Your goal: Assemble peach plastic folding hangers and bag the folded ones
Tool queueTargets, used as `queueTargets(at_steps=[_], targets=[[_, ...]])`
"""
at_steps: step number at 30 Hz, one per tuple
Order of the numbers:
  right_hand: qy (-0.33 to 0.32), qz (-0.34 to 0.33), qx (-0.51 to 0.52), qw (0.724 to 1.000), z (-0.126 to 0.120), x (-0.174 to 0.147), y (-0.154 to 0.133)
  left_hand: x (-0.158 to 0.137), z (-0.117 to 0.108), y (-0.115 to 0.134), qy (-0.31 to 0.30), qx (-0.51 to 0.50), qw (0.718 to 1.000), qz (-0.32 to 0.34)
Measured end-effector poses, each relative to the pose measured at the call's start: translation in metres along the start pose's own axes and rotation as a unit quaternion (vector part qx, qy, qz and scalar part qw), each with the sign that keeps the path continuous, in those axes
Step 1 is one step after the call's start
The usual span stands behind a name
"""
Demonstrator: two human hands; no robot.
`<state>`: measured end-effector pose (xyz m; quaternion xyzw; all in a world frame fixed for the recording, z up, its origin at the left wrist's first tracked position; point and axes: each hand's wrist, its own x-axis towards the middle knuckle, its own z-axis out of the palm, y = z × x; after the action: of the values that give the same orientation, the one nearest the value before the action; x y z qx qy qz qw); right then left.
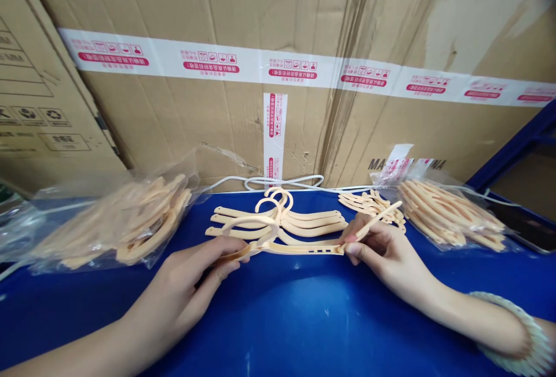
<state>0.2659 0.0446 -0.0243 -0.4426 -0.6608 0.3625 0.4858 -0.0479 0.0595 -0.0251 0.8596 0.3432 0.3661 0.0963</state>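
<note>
Blue tabletop (278, 319) stretches across the lower view, backed by a large cardboard box (195, 122) crossed with printed tape, with a white cord (313, 178) lying along its foot. Bagged pieces on the left (130, 220) and bagged pieces on the right (447, 215) flank a row of hangers (237, 233) and a small loose pile (369, 200) behind the hands.

Judging by the pose, the step in hand is fitting a slim piece (384, 215) to the tip of a peach plastic hanger (299, 248). It would go best with the hanger steadied close to its middle, the end of the piece squared to the slotted arm, and firm pressure applied along the joint — not sideways, since thin plastic may flex or slip.

As for the grip, the left hand (204, 273) is closed on the hanger, thumb and fingers pinching it beside the base of the hook, with the other arm partly hidden by the fingers. The right hand (382, 244) pinches the slim piece near its lower end, the rest slanting up and to the right. Its fingertips sit at the hanger's tip — whether the two parts already engage, I cannot tell
</note>
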Motion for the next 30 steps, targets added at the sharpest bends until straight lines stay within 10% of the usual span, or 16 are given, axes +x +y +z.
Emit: queueTargets(at_steps=[20, 30], targets=[[0.076, 0.084, 0.180, 0.977, -0.029, 0.004, -0.019, 0.007, -0.019, 0.012, -0.060, 0.045, 0.997, -0.014], [0.047, 0.124, -0.051, 0.990, -0.082, -0.027, -0.018, -0.016, -0.006, 0.026, -0.124, 0.103, 0.982, 0.094]])
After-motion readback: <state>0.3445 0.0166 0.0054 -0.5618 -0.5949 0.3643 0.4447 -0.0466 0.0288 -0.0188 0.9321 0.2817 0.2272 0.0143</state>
